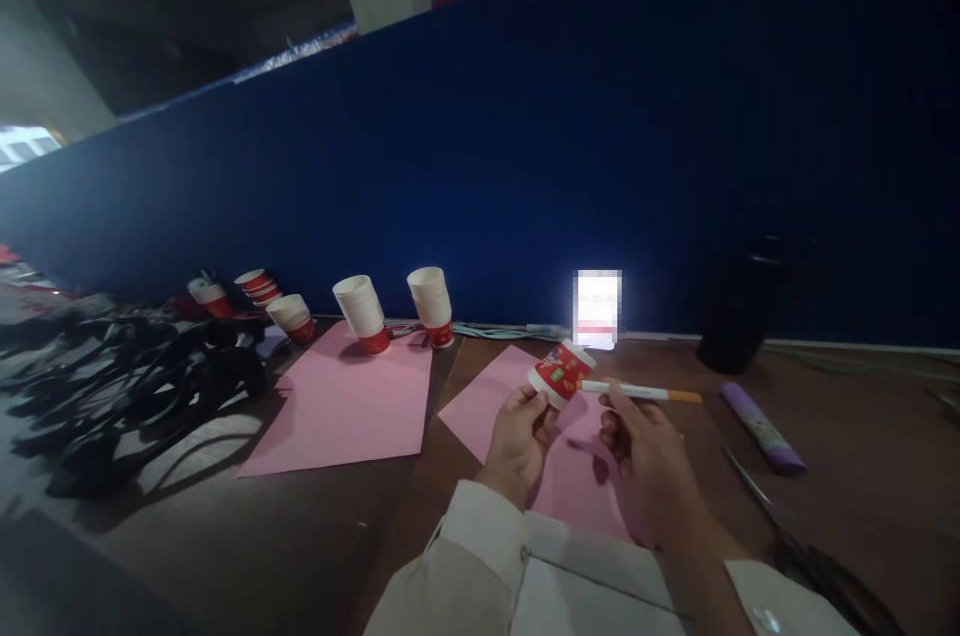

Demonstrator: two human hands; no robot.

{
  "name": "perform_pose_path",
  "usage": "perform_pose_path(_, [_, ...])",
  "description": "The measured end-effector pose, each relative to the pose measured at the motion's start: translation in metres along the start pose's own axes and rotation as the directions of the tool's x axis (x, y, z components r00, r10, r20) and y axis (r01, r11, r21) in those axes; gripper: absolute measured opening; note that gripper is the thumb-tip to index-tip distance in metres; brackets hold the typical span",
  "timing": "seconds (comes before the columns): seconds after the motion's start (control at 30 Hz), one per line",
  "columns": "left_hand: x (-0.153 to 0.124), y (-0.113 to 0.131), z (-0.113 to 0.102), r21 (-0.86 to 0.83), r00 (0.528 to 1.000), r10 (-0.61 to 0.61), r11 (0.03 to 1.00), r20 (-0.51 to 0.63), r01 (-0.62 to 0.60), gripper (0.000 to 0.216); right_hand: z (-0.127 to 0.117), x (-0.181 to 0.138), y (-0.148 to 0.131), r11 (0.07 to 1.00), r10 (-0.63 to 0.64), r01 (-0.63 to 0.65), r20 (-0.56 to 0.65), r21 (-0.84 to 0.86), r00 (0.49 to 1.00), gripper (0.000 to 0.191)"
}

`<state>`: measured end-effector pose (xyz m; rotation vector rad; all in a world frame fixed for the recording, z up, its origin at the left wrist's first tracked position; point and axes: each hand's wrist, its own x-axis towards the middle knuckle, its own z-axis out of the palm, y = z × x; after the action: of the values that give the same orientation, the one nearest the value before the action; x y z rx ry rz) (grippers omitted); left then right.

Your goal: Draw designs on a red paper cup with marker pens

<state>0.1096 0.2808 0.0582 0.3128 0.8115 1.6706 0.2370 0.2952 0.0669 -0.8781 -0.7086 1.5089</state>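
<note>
My left hand is closed around a red and white paper cup, which it holds tilted above the table. A white marker with an orange end is pinched in my right hand. The marker's left tip meets the cup's printed side, though I cannot tell if it touches. Under both hands lies a sheet of pink paper. To the right of my right hand are a purple tube and a pair of scissors, partly hidden by my sleeve.
Two stacks of paper cups, one and another, stand at the back beside a second pink sheet. Black straps or cables heap up at left. A dark cylinder stands right, before the blue partition. A bright pixelated rectangle is behind the cup.
</note>
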Motion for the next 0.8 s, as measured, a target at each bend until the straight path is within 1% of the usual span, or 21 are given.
perform_pose_path(0.1, [0.003, -0.007, -0.004, 0.125, 0.999, -0.014, 0.992, -0.042, 0.019, 0.024, -0.002, 0.001, 0.003, 1.0, -0.01, 0.01, 0.042, 0.0, 0.999, 0.036])
perform_pose_path(0.17, [0.003, -0.011, -0.006, 0.318, 0.995, 0.053, 0.948, -0.09, -0.021, 0.023, -0.002, 0.0, 0.003, 1.0, -0.008, 0.009, 0.065, -0.012, 0.998, 0.036])
perform_pose_path(0.2, [0.003, -0.013, -0.006, 0.442, 0.989, 0.11, 0.895, -0.1, -0.054, 0.02, -0.002, 0.0, 0.003, 1.0, -0.005, 0.007, 0.071, -0.022, 0.997, 0.036])
perform_pose_path(0.27, [0.002, -0.014, -0.006, 0.661, 0.975, 0.215, 0.741, -0.065, -0.12, 0.012, -0.001, -0.002, 0.002, 0.999, 0.001, 0.003, 0.082, -0.042, 0.997, 0.035])
perform_pose_path(0.3, [0.001, -0.015, -0.006, 0.73, 0.971, 0.238, 0.668, -0.028, -0.143, 0.009, -0.001, -0.002, 0.001, 0.999, 0.004, 0.0, 0.081, -0.051, 0.997, 0.035])
perform_pose_path(0.33, [-0.001, -0.015, -0.005, 0.768, 0.97, 0.243, 0.621, 0.003, -0.157, 0.008, -0.001, -0.003, 0.001, 0.998, 0.006, -0.001, 0.083, -0.062, 0.997, 0.035])
perform_pose_path(0.4, [-0.003, -0.014, -0.005, 0.791, 0.964, 0.264, 0.586, 0.019, -0.176, 0.017, -0.002, -0.001, 0.001, 0.996, 0.004, 0.003, 0.082, -0.085, 0.997, 0.038])
perform_pose_path(0.43, [-0.005, -0.013, -0.005, 0.797, 0.954, 0.3, 0.575, 0.006, -0.186, 0.025, -0.004, 0.001, 0.002, 0.995, -0.002, 0.01, 0.082, -0.098, 0.997, 0.039])
perform_pose_path(0.5, [-0.008, -0.01, -0.004, 0.811, 0.906, 0.422, 0.533, -0.01, -0.24, 0.038, -0.008, 0.005, 0.004, 0.991, -0.016, 0.028, 0.093, -0.13, 0.996, 0.041])
perform_pose_path(0.53, [-0.011, -0.008, -0.003, 0.819, 0.876, 0.482, 0.499, 0.01, -0.284, 0.04, -0.01, 0.008, 0.006, 0.988, -0.022, 0.037, 0.098, -0.15, 0.995, 0.042])
perform_pose_path(0.57, [-0.013, -0.007, -0.001, 0.818, 0.85, 0.525, 0.466, 0.052, -0.338, 0.038, -0.012, 0.011, 0.008, 0.985, -0.026, 0.043, 0.104, -0.169, 0.994, 0.042])
perform_pose_path(0.6, [-0.016, -0.005, 0.001, 0.803, 0.833, 0.541, 0.446, 0.111, -0.396, 0.034, -0.013, 0.012, 0.01, 0.982, -0.026, 0.047, 0.114, -0.184, 0.993, 0.042])
perform_pose_path(0.63, [-0.019, -0.004, 0.003, 0.775, 0.828, 0.533, 0.444, 0.174, -0.449, 0.03, -0.014, 0.013, 0.011, 0.98, -0.022, 0.047, 0.127, -0.195, 0.992, 0.042])
perform_pose_path(0.7, [-0.024, -0.002, 0.007, 0.715, 0.844, 0.454, 0.484, 0.286, -0.503, 0.027, -0.013, 0.012, 0.011, 0.976, -0.02, 0.053, 0.156, -0.212, 0.988, 0.042])
perform_pose_path(0.73, [-0.026, -0.001, 0.009, 0.699, 0.858, 0.403, 0.512, 0.318, -0.499, 0.027, -0.012, 0.009, 0.01, 0.972, -0.023, 0.062, 0.172, -0.225, 0.985, 0.042])
perform_pose_path(0.8, [-0.028, -0.002, 0.011, 0.702, 0.891, 0.31, 0.549, 0.333, -0.453, 0.027, -0.008, 0.004, 0.006, 0.96, -0.046, 0.093, 0.18, -0.265, 0.983, 0.042])
